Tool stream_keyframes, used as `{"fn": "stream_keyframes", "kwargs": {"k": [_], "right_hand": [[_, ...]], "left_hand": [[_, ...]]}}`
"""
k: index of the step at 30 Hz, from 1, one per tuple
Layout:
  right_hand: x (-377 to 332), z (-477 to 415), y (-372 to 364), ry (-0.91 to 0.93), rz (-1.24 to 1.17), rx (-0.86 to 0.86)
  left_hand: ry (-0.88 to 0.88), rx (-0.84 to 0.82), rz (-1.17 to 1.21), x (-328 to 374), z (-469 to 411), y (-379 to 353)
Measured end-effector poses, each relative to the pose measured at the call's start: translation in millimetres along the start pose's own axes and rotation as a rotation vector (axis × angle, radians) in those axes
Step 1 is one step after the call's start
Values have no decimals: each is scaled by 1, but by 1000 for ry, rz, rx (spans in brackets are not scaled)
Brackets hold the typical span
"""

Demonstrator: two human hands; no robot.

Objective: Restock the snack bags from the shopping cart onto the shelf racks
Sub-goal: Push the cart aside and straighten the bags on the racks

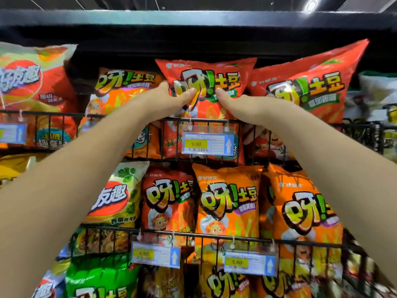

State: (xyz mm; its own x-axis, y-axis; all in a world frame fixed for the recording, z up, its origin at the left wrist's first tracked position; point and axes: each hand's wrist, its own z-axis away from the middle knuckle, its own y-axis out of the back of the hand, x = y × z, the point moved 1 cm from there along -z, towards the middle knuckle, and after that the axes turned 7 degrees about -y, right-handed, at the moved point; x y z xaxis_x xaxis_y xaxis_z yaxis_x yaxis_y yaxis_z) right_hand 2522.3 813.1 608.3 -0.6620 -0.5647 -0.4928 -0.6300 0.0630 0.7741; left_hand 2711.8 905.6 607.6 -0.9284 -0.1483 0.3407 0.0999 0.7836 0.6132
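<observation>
A red snack bag with yellow-green lettering stands upright in the top wire rack. My left hand grips its left side, thumb on the front. My right hand grips its right side, thumb on the front and fingers behind the bag. The bag's lower part sits behind the rack's front wires and a price tag. A larger red bag of the same kind leans right beside it. The shopping cart is out of view.
Orange bags stand to the left in the same rack, and a red-and-yellow bag at far left. A lower wire rack holds several orange and red bags. A dark shelf top runs overhead.
</observation>
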Motion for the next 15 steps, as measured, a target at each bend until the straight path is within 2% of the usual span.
{"fn": "stream_keyframes", "kwargs": {"k": [3,5,8,11,13,15], "right_hand": [[-1,6,-4,31,105,84],[1,11,-6,67,151,202],[10,15,-9,178,138,368],[26,23,-7,316,120,482],[39,29,-4,448,74,638],[52,36,1,558,66,820]], "left_hand": [[-5,108,-48,0,7,-9],[-45,225,-31,-1,13,-12],[-142,357,26,0,25,-11],[-241,447,-73,6,41,-13],[-315,502,-178,14,49,-16],[-376,487,-258,23,52,-24]]}}
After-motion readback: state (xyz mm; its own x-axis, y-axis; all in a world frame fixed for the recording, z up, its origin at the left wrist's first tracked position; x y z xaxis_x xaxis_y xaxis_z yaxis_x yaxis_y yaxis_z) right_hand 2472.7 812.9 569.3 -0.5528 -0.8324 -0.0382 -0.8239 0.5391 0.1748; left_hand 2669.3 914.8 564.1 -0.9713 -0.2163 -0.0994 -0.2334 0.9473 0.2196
